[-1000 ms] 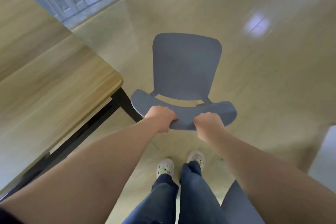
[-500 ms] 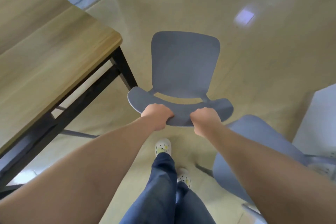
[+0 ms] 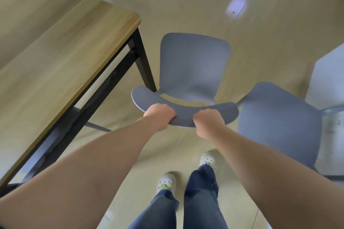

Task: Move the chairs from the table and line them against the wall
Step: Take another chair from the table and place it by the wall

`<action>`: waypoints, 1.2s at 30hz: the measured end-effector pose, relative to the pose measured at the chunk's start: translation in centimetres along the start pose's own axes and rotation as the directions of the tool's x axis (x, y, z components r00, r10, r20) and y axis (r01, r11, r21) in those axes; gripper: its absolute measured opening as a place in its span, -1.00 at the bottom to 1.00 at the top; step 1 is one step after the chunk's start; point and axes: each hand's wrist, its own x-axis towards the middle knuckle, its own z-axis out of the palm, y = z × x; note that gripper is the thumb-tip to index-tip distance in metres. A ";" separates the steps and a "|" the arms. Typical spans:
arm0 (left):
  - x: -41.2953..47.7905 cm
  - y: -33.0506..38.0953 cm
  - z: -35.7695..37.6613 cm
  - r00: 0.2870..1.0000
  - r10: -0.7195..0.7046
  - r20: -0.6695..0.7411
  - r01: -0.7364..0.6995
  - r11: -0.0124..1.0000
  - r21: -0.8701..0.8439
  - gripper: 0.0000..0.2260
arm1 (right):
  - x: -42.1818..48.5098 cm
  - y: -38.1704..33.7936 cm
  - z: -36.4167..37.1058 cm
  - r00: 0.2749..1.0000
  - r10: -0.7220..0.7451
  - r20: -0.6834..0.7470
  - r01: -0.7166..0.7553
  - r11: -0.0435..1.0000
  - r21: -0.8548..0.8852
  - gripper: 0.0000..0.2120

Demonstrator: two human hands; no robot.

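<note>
Floor (image 3: 186,2): pale, glossy, filling most of the frame. Table (image 3: 55,52): wooden top on a dark frame, occupying the left and upper left; its corner leg stands just beside the chair I carry. Wall (image 3: 329,80): a white corner at the right edge. Second chair (image 3: 279,122): grey, at right of centre, apparently set by that wall, close beside the carried one. Carried chair (image 3: 193,65): grey, at centre, seat pointing away from me, its curved backrest nearest me; its legs are hidden under the seat, so I cannot tell whether it is lifted or dragging.

My left hand (image 3: 160,115) and my right hand (image 3: 208,122) sit side by side on that backrest, fingers curled fully around its top edge in a closed grip.

Step in hand, by my reading: carrying a chair from the table toward the wall. The next move calls for swinging it right, clearing the table leg, and setting it beside the second chair without knocking the two together.
</note>
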 end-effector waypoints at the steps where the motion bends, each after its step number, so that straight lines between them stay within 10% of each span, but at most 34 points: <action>1: -1.0 -0.2 0.4 1.000 0.016 -0.005 -0.016 1.000 0.013 -0.66 | -0.6 -1.1 0.1 1.000 0.005 0.003 -0.005 1.000 0.009 -0.71; 36: -25.9 15.9 11.5 0.988 -0.097 -0.118 0.065 0.965 -0.256 -0.62 | -26.8 -9.1 12.6 0.968 0.249 0.015 -0.247 0.949 0.194 -0.70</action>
